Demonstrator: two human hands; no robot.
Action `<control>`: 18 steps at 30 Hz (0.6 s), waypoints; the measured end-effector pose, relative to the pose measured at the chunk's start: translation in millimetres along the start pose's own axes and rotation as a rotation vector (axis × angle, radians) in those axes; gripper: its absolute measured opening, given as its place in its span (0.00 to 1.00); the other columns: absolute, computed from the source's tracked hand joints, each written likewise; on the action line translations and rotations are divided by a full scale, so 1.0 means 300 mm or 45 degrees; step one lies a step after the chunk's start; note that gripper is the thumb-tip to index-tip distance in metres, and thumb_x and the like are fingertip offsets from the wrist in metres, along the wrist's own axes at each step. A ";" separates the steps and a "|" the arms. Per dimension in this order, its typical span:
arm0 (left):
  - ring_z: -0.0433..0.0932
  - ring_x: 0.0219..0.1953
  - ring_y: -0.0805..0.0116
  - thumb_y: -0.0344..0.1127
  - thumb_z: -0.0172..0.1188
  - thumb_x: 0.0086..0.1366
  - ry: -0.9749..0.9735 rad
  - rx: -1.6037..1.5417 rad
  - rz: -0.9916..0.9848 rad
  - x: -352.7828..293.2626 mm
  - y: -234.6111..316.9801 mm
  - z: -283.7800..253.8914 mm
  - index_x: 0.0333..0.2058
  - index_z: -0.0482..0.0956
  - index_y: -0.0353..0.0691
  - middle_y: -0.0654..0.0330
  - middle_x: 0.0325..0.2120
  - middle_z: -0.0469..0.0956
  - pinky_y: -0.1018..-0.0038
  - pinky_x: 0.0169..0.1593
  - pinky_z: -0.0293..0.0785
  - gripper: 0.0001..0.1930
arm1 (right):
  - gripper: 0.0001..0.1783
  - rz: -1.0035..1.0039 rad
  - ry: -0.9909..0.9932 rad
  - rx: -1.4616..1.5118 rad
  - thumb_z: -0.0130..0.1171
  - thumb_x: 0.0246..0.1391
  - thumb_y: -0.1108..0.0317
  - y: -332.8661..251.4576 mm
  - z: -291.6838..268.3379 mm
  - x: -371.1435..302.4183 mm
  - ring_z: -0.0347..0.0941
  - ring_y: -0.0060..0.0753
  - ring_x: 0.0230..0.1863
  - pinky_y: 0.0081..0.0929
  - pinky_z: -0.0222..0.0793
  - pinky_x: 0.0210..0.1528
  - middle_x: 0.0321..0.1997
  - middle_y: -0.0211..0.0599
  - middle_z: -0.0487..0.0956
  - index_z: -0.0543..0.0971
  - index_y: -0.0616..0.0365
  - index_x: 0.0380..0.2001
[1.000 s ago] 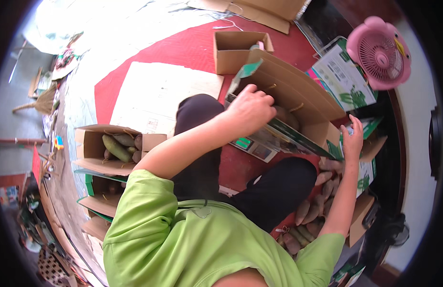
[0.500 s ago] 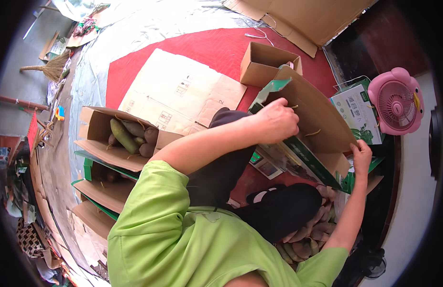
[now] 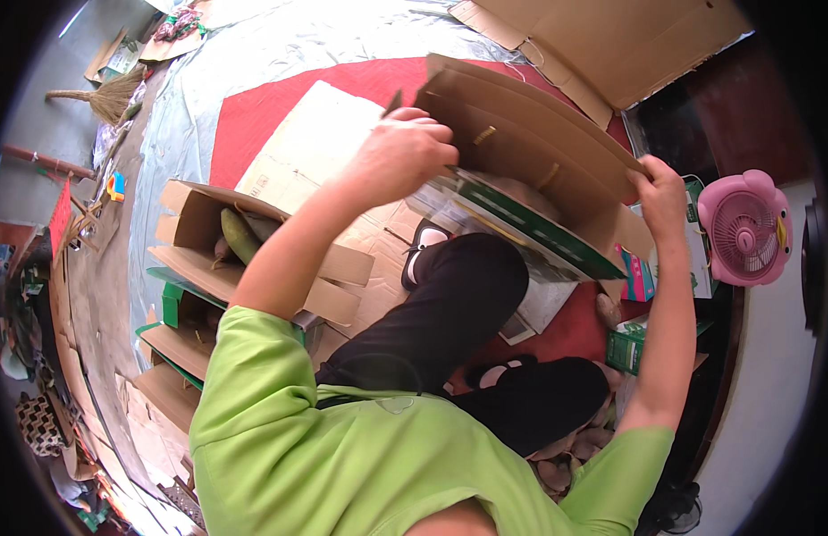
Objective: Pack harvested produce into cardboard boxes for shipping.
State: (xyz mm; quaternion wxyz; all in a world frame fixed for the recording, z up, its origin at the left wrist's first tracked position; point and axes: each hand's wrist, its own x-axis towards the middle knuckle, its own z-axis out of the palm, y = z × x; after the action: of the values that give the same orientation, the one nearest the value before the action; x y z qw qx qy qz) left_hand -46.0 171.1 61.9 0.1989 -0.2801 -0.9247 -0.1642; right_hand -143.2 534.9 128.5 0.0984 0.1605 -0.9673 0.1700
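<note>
An open cardboard carton (image 3: 530,143), brown inside with a green and white outer side, is held tilted over the floor in front of my knees. Thin cord loops show on its inner wall. My left hand (image 3: 403,154) is closed at the carton's left end, where a flap edge sticks up past the fingers. At the right end, my right hand (image 3: 661,192) pinches the top edge of the long flap, thumb against the cardboard. A pale, rounded shape shows low inside the carton; I cannot make out what it is.
Cartons (image 3: 195,259) are stacked at my left, the top one holding long green root vegetables (image 3: 239,234). A pink fan (image 3: 746,223) stands at the right. Loose root vegetables (image 3: 557,473) lie by my right knee. Flattened cardboard (image 3: 298,147) covers part of the red floor sheet.
The carton has moved away from me and to the left, carried by both hands. My left hand went left and farther off; my right hand rose with its end.
</note>
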 end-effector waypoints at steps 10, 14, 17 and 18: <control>0.75 0.34 0.59 0.34 0.58 0.54 -0.148 0.372 -0.202 -0.389 -0.342 -0.213 0.23 0.76 0.43 0.60 0.22 0.69 0.62 0.57 0.68 0.04 | 0.09 -0.278 -0.003 0.151 0.63 0.46 0.59 -0.472 0.490 0.126 0.78 0.46 0.37 0.41 0.71 0.40 0.32 0.38 0.81 0.80 0.50 0.28; 0.74 0.36 0.59 0.27 0.55 0.47 -0.300 0.547 -0.276 -0.576 -0.414 -0.293 0.22 0.76 0.45 0.59 0.23 0.69 0.61 0.57 0.67 0.03 | 0.09 -0.347 -0.214 -0.116 0.58 0.49 0.56 -0.672 0.757 0.089 0.79 0.41 0.35 0.40 0.72 0.37 0.30 0.34 0.82 0.83 0.44 0.29; 0.75 0.37 0.59 0.29 0.54 0.50 -0.501 0.652 -0.323 -0.674 -0.457 -0.283 0.20 0.77 0.44 0.58 0.24 0.72 0.64 0.55 0.68 0.05 | 0.11 -0.282 -0.380 -0.010 0.57 0.51 0.54 -0.731 0.958 0.007 0.79 0.40 0.34 0.39 0.74 0.35 0.29 0.37 0.82 0.83 0.44 0.28; 0.75 0.38 0.58 0.29 0.54 0.51 -0.520 0.653 -0.469 -0.719 -0.474 -0.298 0.20 0.77 0.44 0.57 0.25 0.74 0.65 0.53 0.69 0.04 | 0.11 -0.293 -0.342 0.183 0.57 0.52 0.55 -0.784 0.980 -0.011 0.79 0.42 0.34 0.41 0.74 0.35 0.29 0.38 0.81 0.83 0.47 0.28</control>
State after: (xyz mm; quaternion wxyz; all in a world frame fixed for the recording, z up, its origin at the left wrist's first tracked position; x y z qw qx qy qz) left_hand 60.4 -76.0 12.9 0.0413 -0.0773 -0.9912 0.0989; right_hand -99.2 220.4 -73.7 -0.0245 0.2980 -0.9323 0.2033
